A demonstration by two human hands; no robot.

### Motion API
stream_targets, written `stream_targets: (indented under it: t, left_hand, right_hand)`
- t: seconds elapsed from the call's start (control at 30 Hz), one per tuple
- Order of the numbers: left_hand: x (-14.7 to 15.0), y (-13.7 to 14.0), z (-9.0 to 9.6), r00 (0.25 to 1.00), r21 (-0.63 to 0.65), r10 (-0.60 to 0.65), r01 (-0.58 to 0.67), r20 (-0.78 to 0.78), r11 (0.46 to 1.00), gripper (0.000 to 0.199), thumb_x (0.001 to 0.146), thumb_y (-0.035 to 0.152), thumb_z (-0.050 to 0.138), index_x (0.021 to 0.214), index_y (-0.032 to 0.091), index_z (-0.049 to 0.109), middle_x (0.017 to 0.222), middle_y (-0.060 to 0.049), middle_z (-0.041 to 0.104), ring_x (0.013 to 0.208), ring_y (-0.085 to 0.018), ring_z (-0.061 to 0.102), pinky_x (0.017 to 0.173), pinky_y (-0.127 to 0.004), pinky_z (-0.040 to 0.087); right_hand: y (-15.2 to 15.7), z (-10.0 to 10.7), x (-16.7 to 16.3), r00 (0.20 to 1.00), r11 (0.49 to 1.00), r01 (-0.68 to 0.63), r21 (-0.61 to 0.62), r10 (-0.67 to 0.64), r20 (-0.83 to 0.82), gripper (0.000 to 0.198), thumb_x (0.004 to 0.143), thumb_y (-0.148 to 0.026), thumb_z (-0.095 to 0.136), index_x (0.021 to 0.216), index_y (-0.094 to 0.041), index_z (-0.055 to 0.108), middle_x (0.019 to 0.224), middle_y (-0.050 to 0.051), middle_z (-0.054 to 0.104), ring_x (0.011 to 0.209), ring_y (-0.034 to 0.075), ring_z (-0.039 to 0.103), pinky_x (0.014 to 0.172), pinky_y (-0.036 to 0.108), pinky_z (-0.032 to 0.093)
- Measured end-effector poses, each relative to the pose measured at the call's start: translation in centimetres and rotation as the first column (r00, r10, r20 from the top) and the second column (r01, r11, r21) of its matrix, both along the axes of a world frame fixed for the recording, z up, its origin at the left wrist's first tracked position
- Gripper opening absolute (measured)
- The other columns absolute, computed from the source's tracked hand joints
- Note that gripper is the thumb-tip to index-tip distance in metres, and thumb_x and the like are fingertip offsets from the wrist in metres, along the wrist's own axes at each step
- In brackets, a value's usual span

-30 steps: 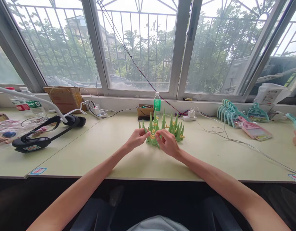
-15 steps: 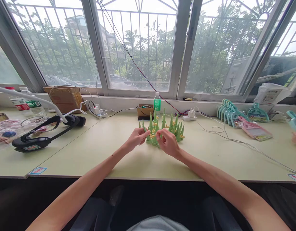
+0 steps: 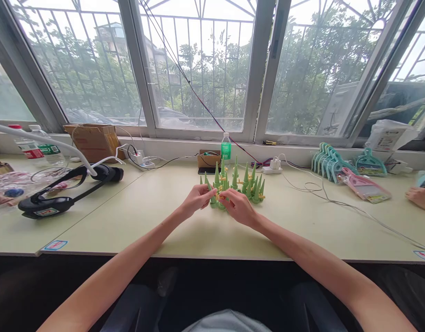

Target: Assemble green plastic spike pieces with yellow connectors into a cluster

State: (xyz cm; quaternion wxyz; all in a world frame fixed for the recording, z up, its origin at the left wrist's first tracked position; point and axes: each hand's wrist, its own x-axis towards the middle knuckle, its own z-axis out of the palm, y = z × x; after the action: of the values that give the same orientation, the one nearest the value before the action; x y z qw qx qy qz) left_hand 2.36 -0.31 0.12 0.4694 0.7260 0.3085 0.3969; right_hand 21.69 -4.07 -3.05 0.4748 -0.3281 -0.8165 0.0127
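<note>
Several green plant-watering spikes (image 3: 245, 177) with yellow valves stand points up in a cluster on the table, just beyond my hands. My left hand (image 3: 197, 197) is closed around one green watering spike (image 3: 209, 185), which tilts up out of the grip at the cluster's left edge. My right hand (image 3: 238, 204) comes in from the other side, its thumb and forefinger pinched at a small yellow valve (image 3: 218, 195) beside that spike. The fingertips of both hands nearly meet. My right fingers partly cover the valve, and both hands block some spikes behind.
Behind the cluster stand a green-labelled bottle (image 3: 226, 146), a small open box (image 3: 208, 159) and a phone (image 3: 205, 170). A black headset (image 3: 48, 203) lies left. Dustpan sets (image 3: 332, 161) and cables (image 3: 325, 196) lie right. Another person's hand (image 3: 420, 198) shows at the far right.
My right hand has shifted slightly left, and its fingertips have closed in on the yellow valve. The left hand has barely moved. At the far right, the other person's hand has moved further into view.
</note>
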Motion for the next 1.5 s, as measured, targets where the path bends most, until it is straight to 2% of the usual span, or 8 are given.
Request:
stream_targets:
  t: [0.4, 0.73, 0.93, 1.1, 1.23, 1.33, 1.4, 1.5]
  left_hand:
    - [0.14, -0.44, 0.39, 0.999, -0.015, 0.032, -0.032, -0.027, 0.999, 0.043, 0.082, 0.053, 0.067, 0.068, 0.015, 0.054, 0.046, 0.008, 0.033, 0.039, -0.005, 0.03, 0.038, -0.02, 0.023]
    - [0.06, -0.45, 0.13, 1.0, 0.055, 0.013, -0.012, -0.027, 0.998, 0.044, 0.084, 0.055, 0.066, 0.072, 0.014, 0.057, 0.048, 0.007, 0.036, 0.039, -0.005, 0.031, 0.038, -0.02, 0.021]
    - [0.1, -0.54, 0.12, 0.999, 0.076, -0.004, 0.007, -0.04, 0.997, 0.045, 0.084, 0.056, 0.065, 0.071, 0.013, 0.056, 0.049, 0.007, 0.035, 0.039, -0.004, 0.031, 0.038, -0.02, 0.02]
    - [0.03, -0.37, -0.07, 0.998, 0.087, -0.042, 0.045, -0.044, 0.995, 0.045, 0.084, 0.056, 0.065, 0.071, 0.013, 0.057, 0.049, 0.008, 0.03, 0.04, -0.004, 0.027, 0.038, -0.02, 0.017]
    - [0.06, -0.34, -0.16, 0.998, 0.107, -0.036, 0.041, -0.046, 0.993, 0.045, 0.084, 0.055, 0.066, 0.071, 0.013, 0.058, 0.05, 0.007, 0.031, 0.042, -0.004, 0.027, 0.039, -0.02, 0.017]
    - [0.15, -0.39, -0.13, 0.999, 0.11, -0.02, 0.025, -0.044, 0.994, 0.045, 0.084, 0.055, 0.065, 0.072, 0.012, 0.059, 0.051, 0.007, 0.031, 0.043, -0.004, 0.027, 0.039, -0.02, 0.017]
    - [0.21, -0.41, -0.08, 0.999, 0.111, 0.006, -0.002, -0.04, 0.994, 0.045, 0.085, 0.054, 0.065, 0.072, 0.012, 0.06, 0.052, 0.007, 0.031, 0.044, -0.004, 0.026, 0.039, -0.02, 0.017]
    - [0.25, -0.4, -0.05, 0.999, 0.11, 0.037, -0.034, -0.024, 0.993, 0.044, 0.084, 0.054, 0.065, 0.071, 0.012, 0.06, 0.052, 0.006, 0.031, 0.044, -0.004, 0.025, 0.039, -0.02, 0.016]
  right_hand:
    - [0.17, -0.17, 0.02, 1.0, 1.0, 0.012, 0.006, -0.012, 0.025, 0.017, 0.101, -0.029, 0.048, 0.099, -0.019, 0.062, 0.089, 0.005, 0.064, 0.057, 0.01, 0.048, 0.059, 0.023, 0.039]
    - [0.22, -0.08, 0.05, 0.998, 0.996, 0.068, -0.058, -0.067, 0.019, 0.033, 0.101, -0.042, 0.047, 0.087, -0.017, 0.062, 0.076, 0.003, 0.063, 0.061, 0.012, 0.051, 0.061, 0.023, 0.038]
    - [0.34, -0.2, 0.16, 0.995, 0.993, 0.09, -0.081, -0.087, 0.046, 0.043, 0.102, -0.047, 0.041, 0.075, -0.018, 0.056, 0.065, 0.001, 0.057, 0.057, 0.011, 0.046, 0.058, 0.023, 0.033]
    - [0.31, -0.13, 0.23, 0.992, 0.992, 0.102, -0.077, -0.096, 0.077, 0.054, 0.104, -0.05, 0.031, 0.061, -0.019, 0.041, 0.057, -0.001, 0.047, 0.051, 0.01, 0.034, 0.054, 0.024, 0.026]
    - [0.1, 0.06, 0.23, 0.992, 0.988, 0.106, -0.117, -0.096, 0.085, 0.055, 0.104, -0.051, 0.03, 0.059, -0.019, 0.037, 0.054, -0.002, 0.042, 0.049, 0.01, 0.03, 0.053, 0.025, 0.023]
    - [-0.2, 0.29, 0.2, 0.994, 0.983, 0.105, -0.148, -0.097, 0.058, 0.05, 0.103, -0.048, 0.034, 0.064, -0.019, 0.046, 0.054, -0.003, 0.043, 0.049, 0.01, 0.032, 0.053, 0.023, 0.025]
    - [-0.37, 0.43, 0.19, 0.995, 0.979, 0.099, -0.181, -0.093, 0.041, 0.039, 0.101, -0.047, 0.04, 0.08, -0.019, 0.057, 0.054, -0.004, 0.044, 0.049, 0.01, 0.037, 0.054, 0.022, 0.028]
    - [-0.43, 0.48, 0.17, 0.996, 0.976, 0.088, -0.2, -0.081, 0.045, 0.028, 0.099, -0.043, 0.047, 0.098, -0.018, 0.06, 0.056, -0.005, 0.049, 0.049, 0.01, 0.042, 0.056, 0.021, 0.031]
